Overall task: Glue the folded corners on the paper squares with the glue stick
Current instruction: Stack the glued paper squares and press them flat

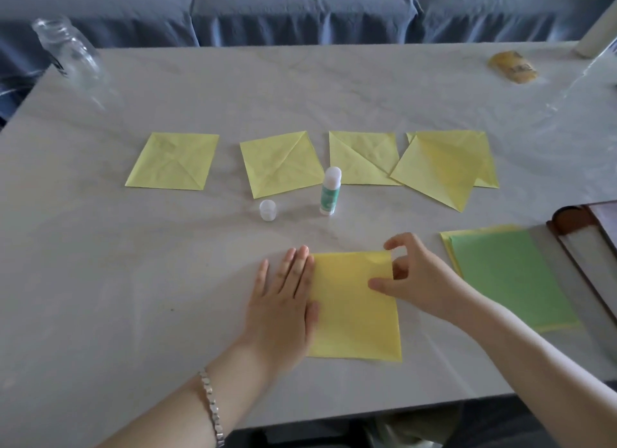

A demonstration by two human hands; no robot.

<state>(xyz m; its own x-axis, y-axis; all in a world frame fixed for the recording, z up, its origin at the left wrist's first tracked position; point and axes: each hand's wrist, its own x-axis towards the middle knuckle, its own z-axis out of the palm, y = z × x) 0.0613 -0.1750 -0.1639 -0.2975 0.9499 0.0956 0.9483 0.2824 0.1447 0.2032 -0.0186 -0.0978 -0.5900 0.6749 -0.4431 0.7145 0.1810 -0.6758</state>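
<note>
In the head view, a yellow paper sheet (355, 309) is seen lying flat near the near edge of the pale table (133, 280). The left hand (283, 300) is laid flat, fingers extended and together, with its fingertips and thumb resting on the sheet's left edge. The right hand (414, 280) is curled over the sheet's far right corner — that corner is pinched between thumb and fingers and appears slightly lifted.

Bare table is left between the sheet and the glue stick (330, 191), which stands upright and uncapped at mid-table; its cap (268, 210) stands just to its left, apart from it. Beyond them a row of folded yellow squares (173, 162) is laid out, the two rightmost overlapping. A stack of green paper (510, 277) over yellow lies at the right, near a dark wooden object cut off by the frame edge.

At the far left corner a clear glass jar (66, 52) is seen — nothing can be made out inside it. A yellowish object at the far right is too blurred to identify.
</note>
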